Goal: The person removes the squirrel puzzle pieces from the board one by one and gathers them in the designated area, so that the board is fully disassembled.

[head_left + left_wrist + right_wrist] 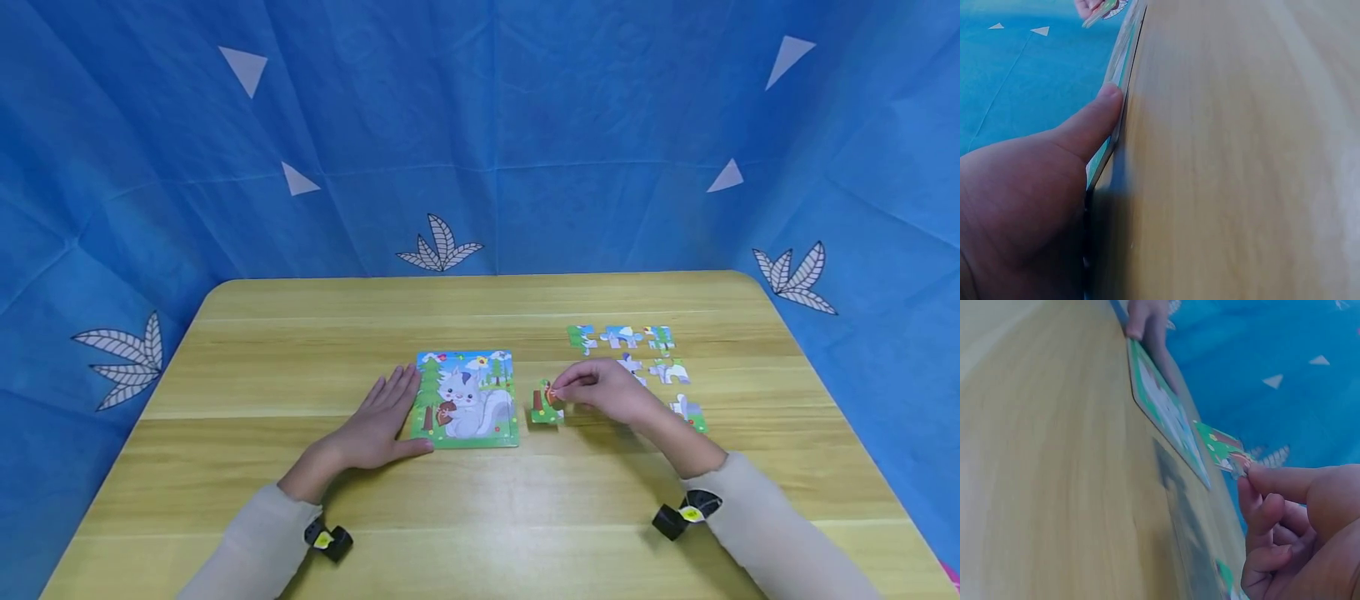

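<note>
A square puzzle board (468, 408) with a squirrel picture lies on the table. My left hand (378, 425) rests flat along its left side, fingers straight, with the thumb (1107, 103) against the board's near edge. To the right of the board, my right hand (607, 390) pinches a puzzle piece (546, 407) between thumb and fingertips. That puzzle piece (1219, 447) shows green ground, a brown trunk and part of an acorn. In the right wrist view it is held above the tabletop, and its shadow falls below.
Several loose puzzle pieces (621, 336) lie on the wooden table (465, 517) at the right, some partly behind my right hand. One corner piece (690, 412) sits beside my right wrist. A blue cloth (495, 125) hangs behind the table and at its sides.
</note>
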Tool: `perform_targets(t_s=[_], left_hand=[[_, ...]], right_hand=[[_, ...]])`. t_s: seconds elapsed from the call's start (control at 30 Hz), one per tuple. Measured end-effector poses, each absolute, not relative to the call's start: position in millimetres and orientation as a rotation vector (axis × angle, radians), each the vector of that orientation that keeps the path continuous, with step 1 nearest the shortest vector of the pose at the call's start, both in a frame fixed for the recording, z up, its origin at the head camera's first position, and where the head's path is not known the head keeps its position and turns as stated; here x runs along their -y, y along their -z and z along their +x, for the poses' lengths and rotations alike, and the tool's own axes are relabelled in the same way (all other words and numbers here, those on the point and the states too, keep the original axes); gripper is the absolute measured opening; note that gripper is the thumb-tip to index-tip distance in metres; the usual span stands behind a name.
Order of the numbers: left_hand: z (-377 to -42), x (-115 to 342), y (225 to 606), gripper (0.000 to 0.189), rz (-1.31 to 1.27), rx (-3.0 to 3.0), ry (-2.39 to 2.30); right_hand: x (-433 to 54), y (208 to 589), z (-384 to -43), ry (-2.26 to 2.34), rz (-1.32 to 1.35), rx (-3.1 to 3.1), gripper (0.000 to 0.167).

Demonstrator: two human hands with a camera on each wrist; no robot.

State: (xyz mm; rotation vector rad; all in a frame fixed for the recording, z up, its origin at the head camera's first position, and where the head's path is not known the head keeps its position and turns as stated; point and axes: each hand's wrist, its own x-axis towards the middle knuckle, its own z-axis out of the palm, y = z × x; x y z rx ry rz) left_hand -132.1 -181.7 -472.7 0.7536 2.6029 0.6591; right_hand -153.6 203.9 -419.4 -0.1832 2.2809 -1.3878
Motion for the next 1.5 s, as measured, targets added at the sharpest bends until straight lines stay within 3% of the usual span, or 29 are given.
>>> perform_targets(t_s=[0.57, 0.87, 1.5], left_hand=[[-131, 179, 466, 0.108, 0.734, -2.583, -0.67], [-130, 180, 463, 0.108, 0.753, -2.583, -0.7], [-131, 182, 471, 0.11, 0.746, -2.596, -0.697]], right_hand=[[-256, 418, -146, 1.307, -0.135, -2.333, 0.016], [-256, 425, -145, 1.167, -0.183, -2.51, 0.006], [-257, 424, -143, 1.21, -0.143, -2.507, 0.008]])
